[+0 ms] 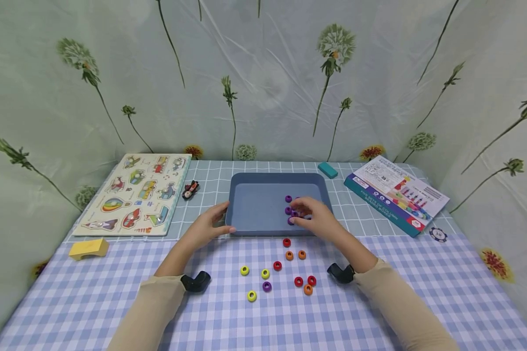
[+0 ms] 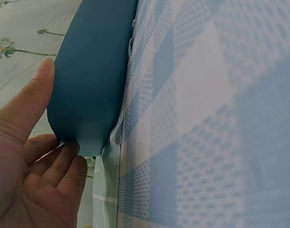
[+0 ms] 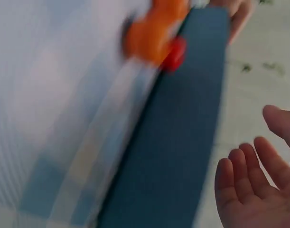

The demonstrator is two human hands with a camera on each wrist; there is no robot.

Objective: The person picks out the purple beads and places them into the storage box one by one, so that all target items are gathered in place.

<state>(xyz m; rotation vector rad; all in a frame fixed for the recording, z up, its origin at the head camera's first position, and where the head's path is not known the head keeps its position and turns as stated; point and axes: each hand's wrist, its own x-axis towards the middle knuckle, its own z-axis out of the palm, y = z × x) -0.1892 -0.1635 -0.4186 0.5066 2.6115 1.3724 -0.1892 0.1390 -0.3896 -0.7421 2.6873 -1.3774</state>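
A shallow blue-grey tray (image 1: 263,195) sits on the tablecloth. At its front left corner my left hand (image 1: 205,225) holds it, thumb at the front and fingers along the left side. The left wrist view shows this hand (image 2: 45,166) with thumb and fingertips against the tray wall (image 2: 90,80). Several purple beads (image 1: 288,210) lie in the tray's right half. Over them is my right hand (image 1: 318,219), thumb and fingers apart and partly covering the beads. In the right wrist view the fingers of this hand (image 3: 258,185) are loosely bent with nothing between them.
In front of the tray lie loose red (image 1: 277,265), orange (image 1: 308,289) and yellow beads (image 1: 252,296), plus one purple bead (image 1: 267,286). A puzzle board (image 1: 133,195), yellow block (image 1: 89,248) and small toy (image 1: 191,189) are left; a teal block (image 1: 328,169), box (image 1: 395,195) and chip (image 1: 438,234) right.
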